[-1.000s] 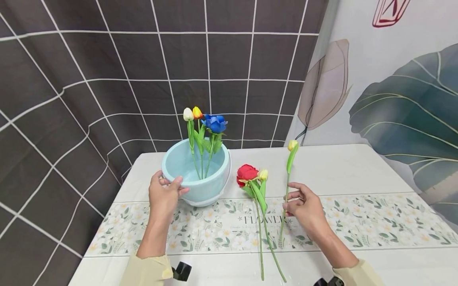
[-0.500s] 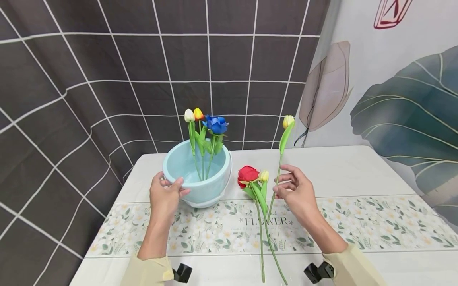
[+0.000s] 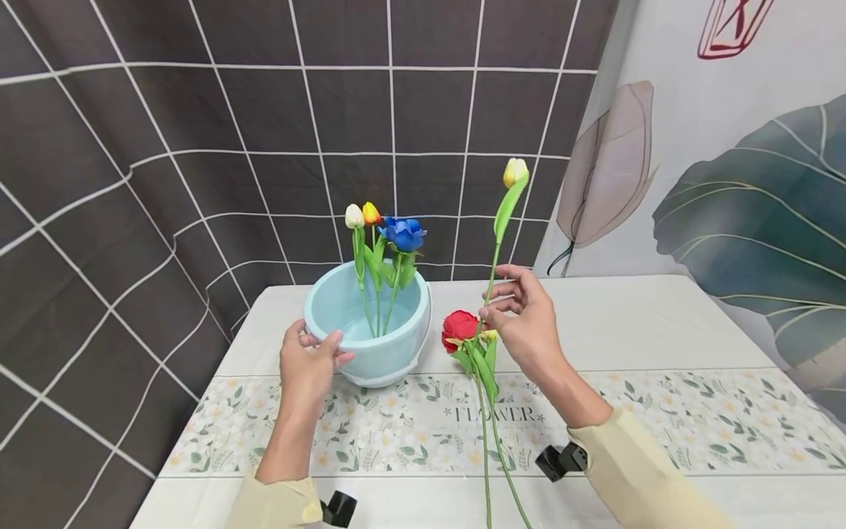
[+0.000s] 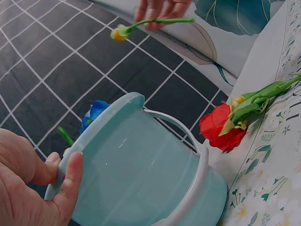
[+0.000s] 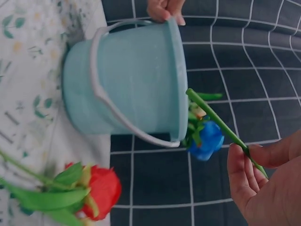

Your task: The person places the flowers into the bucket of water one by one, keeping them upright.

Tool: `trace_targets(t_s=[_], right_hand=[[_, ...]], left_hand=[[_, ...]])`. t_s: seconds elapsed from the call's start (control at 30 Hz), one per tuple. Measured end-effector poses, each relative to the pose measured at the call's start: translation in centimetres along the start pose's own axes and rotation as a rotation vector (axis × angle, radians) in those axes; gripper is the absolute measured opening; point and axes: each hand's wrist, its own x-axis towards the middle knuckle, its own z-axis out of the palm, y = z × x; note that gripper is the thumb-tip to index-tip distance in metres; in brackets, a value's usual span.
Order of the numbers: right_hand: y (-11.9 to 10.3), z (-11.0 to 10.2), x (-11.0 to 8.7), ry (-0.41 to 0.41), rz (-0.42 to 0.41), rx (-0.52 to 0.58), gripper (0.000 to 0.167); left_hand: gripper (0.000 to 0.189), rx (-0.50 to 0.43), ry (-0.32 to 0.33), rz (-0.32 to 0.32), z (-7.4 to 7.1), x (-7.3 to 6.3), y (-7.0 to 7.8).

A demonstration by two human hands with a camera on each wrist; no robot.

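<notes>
In the head view my left hand (image 3: pixel 308 371) grips the near-left rim of a light blue bucket (image 3: pixel 386 360), thumb over the edge. The bucket holds a white tulip (image 3: pixel 354 216), an orange-yellow tulip (image 3: pixel 371 214) and a blue flower (image 3: pixel 405 234), their heads above the rim. Right of it, my right hand (image 3: pixel 527 323) pinches the stem of a pale yellow tulip (image 3: pixel 515 172), raised and leaning right. The right wrist view shows the cut end of this green stem (image 5: pixel 216 120) pointing toward the bucket's mouth. Below that hand lies a red flower (image 3: pixel 459 329) beside another yellow tulip (image 3: pixel 490 335).
Both lying stems run toward the front of the white table (image 3: pixel 634 323), across a floral printed band (image 3: pixel 661 411). A dark gridded cloth (image 3: pixel 344 110) hangs behind and at the left, a leaf-patterned cloth (image 3: pixel 760 198) at the right. The bucket's pale handle (image 5: pixel 99 84) hangs along its side.
My right hand has lifted the yellow tulip and moved it up and left, over the red flower. My left hand stays on the bucket rim, and the head view has shifted slightly.
</notes>
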Motion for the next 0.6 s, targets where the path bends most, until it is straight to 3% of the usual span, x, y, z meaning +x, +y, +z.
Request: trace_targets(t_s=[0.6], right_hand=[[-2.5, 3.9, 2.2, 0.005, -0.131, 0.092, 0.058]], left_hand=[[0.070, -0.017, -0.004, 0.023, -0.1, -0.1, -0.1]])
